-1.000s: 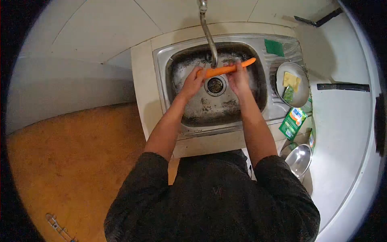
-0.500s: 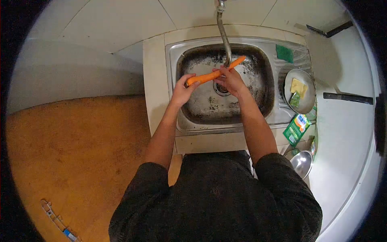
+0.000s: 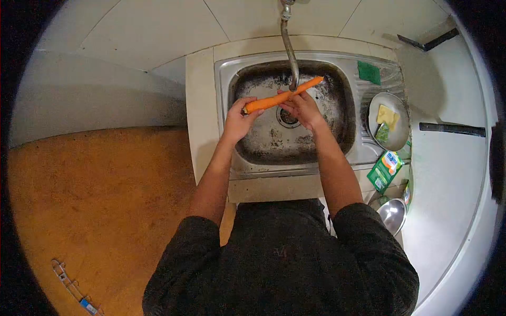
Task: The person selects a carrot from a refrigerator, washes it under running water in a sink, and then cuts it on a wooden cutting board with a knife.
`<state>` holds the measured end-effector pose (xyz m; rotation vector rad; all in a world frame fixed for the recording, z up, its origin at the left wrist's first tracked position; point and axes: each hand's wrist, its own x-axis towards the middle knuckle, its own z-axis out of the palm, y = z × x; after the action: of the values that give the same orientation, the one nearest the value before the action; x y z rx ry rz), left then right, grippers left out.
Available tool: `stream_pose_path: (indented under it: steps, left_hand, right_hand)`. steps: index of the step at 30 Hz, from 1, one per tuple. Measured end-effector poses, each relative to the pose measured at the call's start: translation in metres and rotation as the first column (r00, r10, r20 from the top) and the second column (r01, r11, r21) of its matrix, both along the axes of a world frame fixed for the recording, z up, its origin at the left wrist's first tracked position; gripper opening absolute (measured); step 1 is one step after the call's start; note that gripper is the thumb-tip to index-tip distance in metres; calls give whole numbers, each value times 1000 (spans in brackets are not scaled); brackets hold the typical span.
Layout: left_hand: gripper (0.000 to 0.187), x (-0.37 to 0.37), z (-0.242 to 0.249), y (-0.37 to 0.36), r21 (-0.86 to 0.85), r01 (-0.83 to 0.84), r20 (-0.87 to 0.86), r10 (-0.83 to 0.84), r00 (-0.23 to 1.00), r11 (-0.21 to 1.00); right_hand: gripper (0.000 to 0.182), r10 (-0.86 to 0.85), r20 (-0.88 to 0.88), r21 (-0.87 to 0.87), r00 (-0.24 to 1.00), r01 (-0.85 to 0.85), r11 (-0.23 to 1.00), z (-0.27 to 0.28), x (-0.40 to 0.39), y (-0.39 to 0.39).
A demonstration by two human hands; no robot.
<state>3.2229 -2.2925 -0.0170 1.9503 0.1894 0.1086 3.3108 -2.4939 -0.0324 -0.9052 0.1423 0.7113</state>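
A long orange carrot (image 3: 271,101) is held at a slant over the steel sink (image 3: 274,142), its thin end up and to the right beneath the tap (image 3: 290,52). My left hand (image 3: 241,120) grips the thick end near the basin's left side. Around the carrot's middle, just below the spout, are the fingers of my right hand (image 3: 304,109). Part of the drain (image 3: 287,119) shows below the carrot, between my hands.
A green scouring pad (image 3: 369,72) lies on the drainboard. Below it sits a round dish (image 3: 401,109) with yellow and green sponges. A green packet (image 3: 385,171) and a metal bowl (image 3: 392,215) are at the lower right. A rack-like object (image 3: 71,284) lies on the floor.
My right hand's fingers have shifted slightly along the carrot. The camera view has moved a little; the left hand still holds the thick end.
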Motion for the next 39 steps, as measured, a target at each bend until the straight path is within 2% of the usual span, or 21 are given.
stream_pose_path:
  steps: [3,8,11,13,18,21,23,25,27,29,32,35,37,38,39]
  left_hand:
    - [39,-3,0,-1,-62,0,6,0,1000,998]
    - [38,-8,-5,0,62,5,41,-8,999,998]
    - [37,-13,-4,-1,48,-39,61,36,997,998]
    - [37,-16,-4,-1,28,-51,44,50,998,998]
    - [37,-17,-6,3,-28,-63,33,64,997,998]
    - [38,-18,-3,2,11,-56,56,56,997,998]
    - [38,-20,3,-1,127,-58,56,51,997,990]
    - [38,-19,-6,-1,94,-68,81,61,995,993]
    - [38,-20,-6,-1,59,-78,106,71,992,995]
    - [38,-21,1,-3,159,-71,126,51,991,985]
    - [38,-22,1,-2,146,-66,130,47,990,987]
    - [37,-24,10,-7,109,-81,103,70,992,991]
    - [37,-24,22,-10,144,-72,106,57,993,987]
    - [37,-24,25,-12,179,-63,106,45,993,982]
    - [37,-24,23,-11,179,-63,107,44,993,982]
  right_hand:
    - [30,12,17,-35,1000,-11,999,5,-1,-1]
    - [29,41,31,-68,999,-39,997,1,-4,2]
    - [30,35,22,-58,999,-33,998,6,-8,4]
    - [33,43,0,41,999,-43,998,2,-7,5]
    - [32,43,-29,43,999,-42,998,5,-8,7]
    - [32,38,-40,35,998,-37,999,1,-6,8]
    - [32,36,-51,47,998,-34,998,-4,-4,9]
    - [35,23,-36,106,999,-19,994,-9,-4,10]
    - [35,20,-37,95,999,-17,995,-9,-5,9]
    - [35,20,-36,83,999,-17,996,-6,-6,9]
    - [35,26,-38,89,999,-22,996,-5,-7,9]
    - [35,31,-23,72,999,-29,997,-4,-7,10]
    - [33,-38,-6,-118,999,37,992,-7,-9,14]
    - [33,-38,-7,-118,999,37,992,-10,-9,14]
    - [31,-25,64,-200,998,38,979,-16,-7,14]
